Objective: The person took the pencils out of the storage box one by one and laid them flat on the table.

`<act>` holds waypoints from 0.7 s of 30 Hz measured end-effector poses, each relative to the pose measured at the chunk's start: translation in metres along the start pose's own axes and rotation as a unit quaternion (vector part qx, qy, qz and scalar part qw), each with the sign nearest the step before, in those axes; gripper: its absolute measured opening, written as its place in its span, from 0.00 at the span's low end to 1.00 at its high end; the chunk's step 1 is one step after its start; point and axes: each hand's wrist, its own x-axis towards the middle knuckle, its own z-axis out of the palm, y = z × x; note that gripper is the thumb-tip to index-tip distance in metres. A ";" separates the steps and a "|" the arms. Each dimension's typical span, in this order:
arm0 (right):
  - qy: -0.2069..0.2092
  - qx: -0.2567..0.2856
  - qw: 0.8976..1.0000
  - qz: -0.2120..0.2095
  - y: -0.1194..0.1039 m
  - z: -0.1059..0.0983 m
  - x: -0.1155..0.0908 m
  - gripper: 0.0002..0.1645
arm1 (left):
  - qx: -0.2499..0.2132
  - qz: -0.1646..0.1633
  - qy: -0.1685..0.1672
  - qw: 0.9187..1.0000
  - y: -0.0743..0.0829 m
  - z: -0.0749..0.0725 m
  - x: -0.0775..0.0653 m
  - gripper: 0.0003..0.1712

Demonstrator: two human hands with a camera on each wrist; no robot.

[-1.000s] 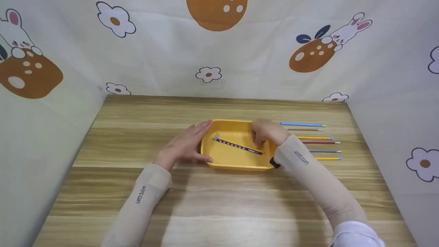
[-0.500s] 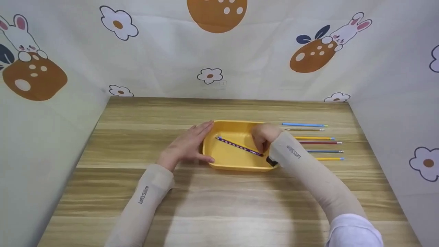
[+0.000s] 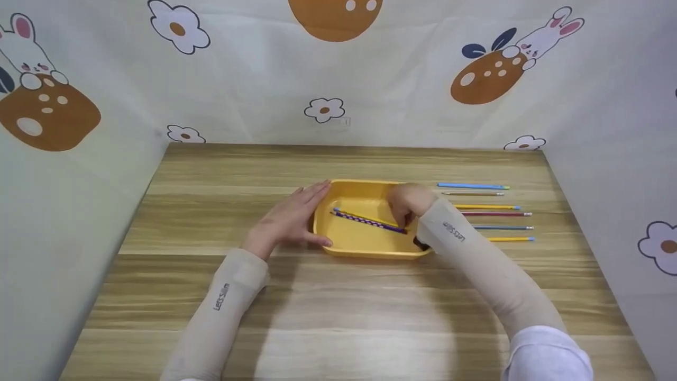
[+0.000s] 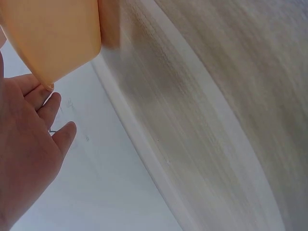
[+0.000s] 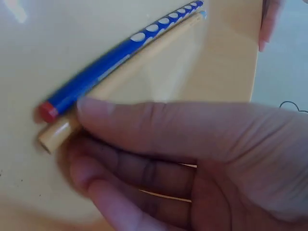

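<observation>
A yellow plastic tray (image 3: pixel 359 255) stands on the table. Against its left wall rests my left hand (image 3: pixel 288 219), fingers straight along the outside and thumb at the near left corner; the left wrist view shows its fingertips at the tray's rim. My right hand (image 3: pixel 410 201) reaches inside the tray's right part. In the right wrist view its thumb and fingers pinch a yellow pencil (image 5: pixel 144 58) near its unsharpened-looking end. Right alongside lies a blue-purple pencil (image 5: pixel 101 72) with white oval marks and a red end. Both slant across the tray floor.
Right of the tray, several pencils lie roughly parallel on the wooden table (image 3: pixel 338 328): a light blue one (image 3: pixel 470 186), a brownish one (image 3: pixel 476 194), a dark red one (image 3: pixel 500 214), a blue one (image 3: pixel 505 228) and yellow ones. Patterned cloth walls (image 3: pixel 254 74) surround the table.
My right hand has shifted slightly left and down over the pencils' right ends. The yellow pencil now shows a little apart from the purple one. My left hand stays against the tray.
</observation>
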 end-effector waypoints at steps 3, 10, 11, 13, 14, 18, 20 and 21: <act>0.005 -0.011 1.000 -0.004 -0.003 -0.001 0.001 0.11 | 0.000 -0.002 -0.003 1.000 0.000 -0.001 0.000 0.74; -0.004 -0.017 0.999 -0.033 0.001 -0.007 0.001 0.16 | -0.004 0.003 -0.005 1.000 -0.001 0.001 0.000 0.74; 0.000 -0.013 0.999 -0.040 0.003 -0.009 0.000 0.15 | -0.003 0.005 -0.003 1.000 -0.001 0.001 0.000 0.74; 0.013 0.009 0.998 -0.057 0.008 -0.013 -0.003 0.13 | -0.002 0.008 -0.001 1.000 0.000 0.000 0.001 0.74; 0.023 0.020 0.997 -0.069 0.010 -0.015 -0.005 0.11 | -0.001 0.010 0.001 1.000 0.000 -0.001 0.001 0.74; 0.068 0.084 0.988 -0.113 0.019 -0.021 -0.013 0.05 | 0.007 0.016 0.003 1.000 -0.001 -0.002 0.002 0.75; 0.091 0.125 0.980 -0.125 0.023 -0.023 -0.018 0.02 | 0.009 0.018 0.004 1.000 -0.001 -0.001 0.002 0.75; 0.101 0.151 0.975 -0.129 0.026 -0.024 -0.019 0.02 | 0.010 0.017 0.003 1.000 -0.001 -0.001 0.002 0.75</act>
